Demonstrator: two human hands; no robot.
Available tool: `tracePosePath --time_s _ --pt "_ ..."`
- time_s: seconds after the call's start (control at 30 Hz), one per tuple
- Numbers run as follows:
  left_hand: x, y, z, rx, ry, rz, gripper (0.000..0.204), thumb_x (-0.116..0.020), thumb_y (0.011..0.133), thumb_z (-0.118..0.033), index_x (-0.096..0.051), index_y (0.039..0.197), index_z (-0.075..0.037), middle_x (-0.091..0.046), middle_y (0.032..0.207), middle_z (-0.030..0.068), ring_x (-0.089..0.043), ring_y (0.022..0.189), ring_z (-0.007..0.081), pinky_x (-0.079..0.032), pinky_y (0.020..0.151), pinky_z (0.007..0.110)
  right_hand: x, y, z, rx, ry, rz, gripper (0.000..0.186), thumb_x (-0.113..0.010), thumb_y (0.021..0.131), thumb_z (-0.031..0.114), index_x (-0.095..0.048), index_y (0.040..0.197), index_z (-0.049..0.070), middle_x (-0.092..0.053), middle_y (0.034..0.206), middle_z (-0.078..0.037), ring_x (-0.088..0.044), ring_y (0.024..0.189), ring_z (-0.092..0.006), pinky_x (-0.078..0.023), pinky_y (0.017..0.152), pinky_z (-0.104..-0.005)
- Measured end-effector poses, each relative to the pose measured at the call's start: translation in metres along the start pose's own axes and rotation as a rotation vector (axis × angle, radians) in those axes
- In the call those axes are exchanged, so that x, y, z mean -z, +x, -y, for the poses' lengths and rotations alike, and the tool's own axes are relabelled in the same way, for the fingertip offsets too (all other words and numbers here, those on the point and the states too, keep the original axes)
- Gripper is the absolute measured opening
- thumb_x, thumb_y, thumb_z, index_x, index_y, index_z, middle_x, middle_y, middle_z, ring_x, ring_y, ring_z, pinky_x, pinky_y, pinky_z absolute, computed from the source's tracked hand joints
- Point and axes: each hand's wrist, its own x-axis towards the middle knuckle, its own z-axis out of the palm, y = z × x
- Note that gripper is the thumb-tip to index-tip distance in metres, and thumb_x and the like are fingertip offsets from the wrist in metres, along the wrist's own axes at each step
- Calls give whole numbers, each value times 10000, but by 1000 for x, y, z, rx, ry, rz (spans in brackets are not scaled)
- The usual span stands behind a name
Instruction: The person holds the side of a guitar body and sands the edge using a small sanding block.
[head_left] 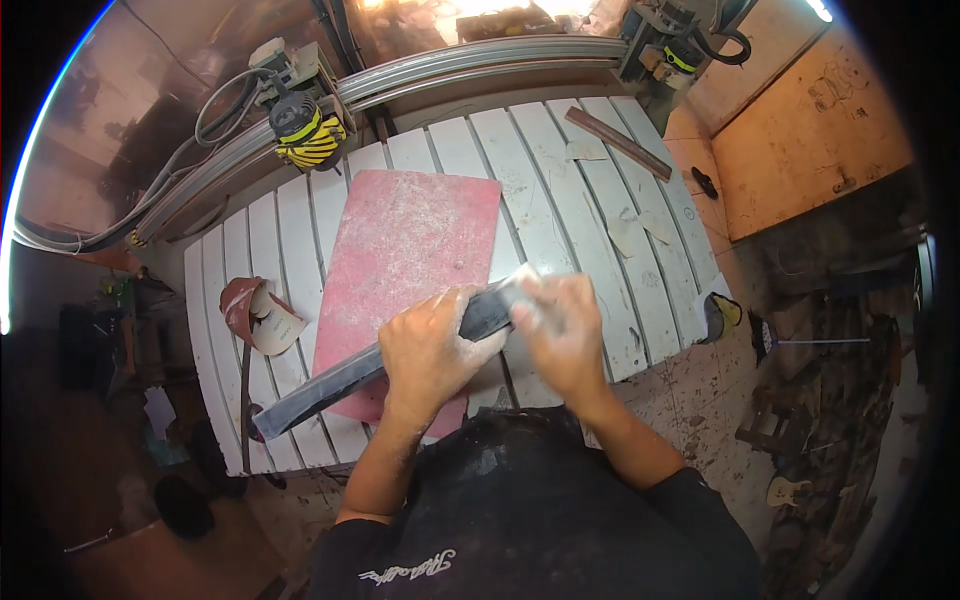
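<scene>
Gripping one dusty, dark grey, angular bar (pixel 325 393), the left hand (pixel 430 340) I watch is wrapped round it; the right hand (pixel 568 335) is curled at its upper end, too blurred for me to tell what, if anything, it holds. The bar slants over one pink board (pixel 410 230) on one slatted table (pixel 640 300); two machine heads (pixel 305 130) sit beyond.

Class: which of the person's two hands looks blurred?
The right hand, by the right-hand end of the dark bar; the left hand, wrapped around the bar, looks much sharper.
</scene>
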Motion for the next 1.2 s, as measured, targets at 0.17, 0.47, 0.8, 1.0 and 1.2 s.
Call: tracePosePath --time_s 0.17,0.47,0.8,1.0,1.2 --pt "1 3 0 29 -11 5 399 -900 717 -324 -808 1060 -144 -783 871 102 -760 764 317 -587 683 416 4 1 26 -138 -40 6 325 -809 914 187 -761 1193 28 -631 1078 -172 -628 1027 -319 -529 910 -408" --pt "1 2 -3 20 -30 3 416 -907 723 -346 -806 1067 -134 -791 899 100 -766 794 315 -593 700 409 -5 0 8 -140 55 -59 275 -795 941 205 -745 1120 1 -614 1056 -168 -622 962 -288 -519 867 -400" --pt "-1 0 -3 25 -14 16 409 -918 728 -342 -807 1052 -118 -797 917 93 -773 797 302 -598 701 394 -2 -5 -2 -134 98 -58 255 -770 968 218 -729 1070 -12 -606 1016 -152 -613 953 -265 -508 872 -391" --pt "0 3 -3 3 -14 -8 397 -907 736 -348 -801 1055 -136 -783 869 83 -766 771 297 -591 674 401 -8 -6 -53 -479 252 -4 285 -752 983 236 -733 1114 -17 -628 984 -136 -569 921 -238 -482 833 -369" --pt "-3 1 1 -29 8 -30 388 -897 745 -355 -802 1065 -158 -768 818 68 -755 728 289 -580 636 409 -6 -5 -29 -116 132 -97 279 -742 995 244 -732 1127 -1 -615 986 -123 -597 999 -229 -488 877 -354"
